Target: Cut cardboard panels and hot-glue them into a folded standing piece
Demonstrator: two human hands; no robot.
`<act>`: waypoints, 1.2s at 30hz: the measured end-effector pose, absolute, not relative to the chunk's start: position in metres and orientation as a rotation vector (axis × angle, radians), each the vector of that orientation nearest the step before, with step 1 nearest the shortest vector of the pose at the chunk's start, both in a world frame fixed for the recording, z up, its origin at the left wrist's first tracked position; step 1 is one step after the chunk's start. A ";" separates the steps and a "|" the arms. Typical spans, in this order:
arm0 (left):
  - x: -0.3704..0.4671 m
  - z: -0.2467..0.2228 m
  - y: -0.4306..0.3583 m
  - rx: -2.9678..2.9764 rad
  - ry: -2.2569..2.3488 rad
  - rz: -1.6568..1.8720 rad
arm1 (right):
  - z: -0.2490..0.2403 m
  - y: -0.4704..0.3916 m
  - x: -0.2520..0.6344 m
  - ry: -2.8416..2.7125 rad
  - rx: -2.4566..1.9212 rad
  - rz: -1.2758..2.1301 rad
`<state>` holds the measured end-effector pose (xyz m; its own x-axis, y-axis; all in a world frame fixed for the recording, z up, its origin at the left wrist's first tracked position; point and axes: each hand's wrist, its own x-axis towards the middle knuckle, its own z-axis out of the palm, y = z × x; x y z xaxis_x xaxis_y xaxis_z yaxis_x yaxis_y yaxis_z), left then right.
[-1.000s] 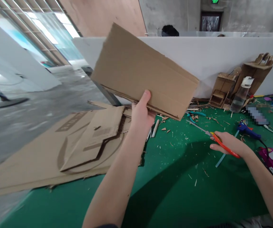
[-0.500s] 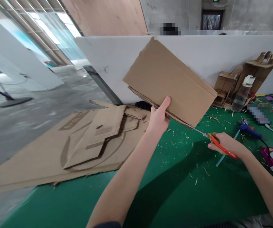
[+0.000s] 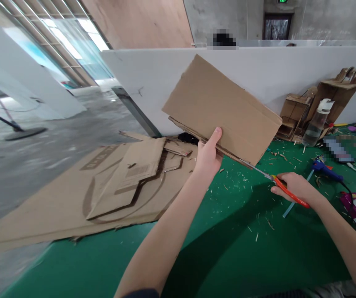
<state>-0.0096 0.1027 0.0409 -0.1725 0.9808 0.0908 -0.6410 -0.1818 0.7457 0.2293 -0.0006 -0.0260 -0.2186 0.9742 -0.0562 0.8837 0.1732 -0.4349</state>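
My left hand (image 3: 209, 154) grips a piece of brown cardboard (image 3: 224, 109) by its lower edge, thumb on the near face and fingers behind. The cardboard is held tilted above the table, and a narrow strip runs along its lower edge. In my right hand (image 3: 297, 187) is a pair of scissors (image 3: 289, 192) with red and yellow handles. Their blades lie along the cardboard's lower right edge, partly hidden by it. How far the blades are parted I cannot tell.
Larger cardboard sheets (image 3: 128, 182) lie at the left of the green table (image 3: 227, 248), overhanging its edge. At right are a water bottle (image 3: 318, 122), cardboard models (image 3: 335, 95), a blue glue gun (image 3: 326, 170), a phone (image 3: 338, 150) and a magenta device (image 3: 354, 211). A white partition (image 3: 146, 74) stands behind.
The cardboard's upper corner has dipped slightly as the sheet tilts a little. Both hands keep nearly the same places, and the scissors stay at the lower edge. The view has shifted slightly.
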 end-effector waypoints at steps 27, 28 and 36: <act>-0.005 0.034 0.096 0.560 0.665 1.644 | -0.030 -0.008 0.224 -2.268 -1.790 0.568; -0.004 0.034 0.095 0.549 0.670 1.648 | -0.030 -0.008 0.223 -2.275 -1.809 0.526; -0.005 0.036 0.092 0.555 0.680 1.652 | -0.034 -0.006 0.218 -2.313 -1.882 0.347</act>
<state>-0.0046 0.0923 0.0359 -0.1815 0.9834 -0.0079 -0.7042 -0.1243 0.6990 0.2179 -0.0058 -0.0337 -0.2084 0.9773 -0.0370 0.9452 0.1915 -0.2643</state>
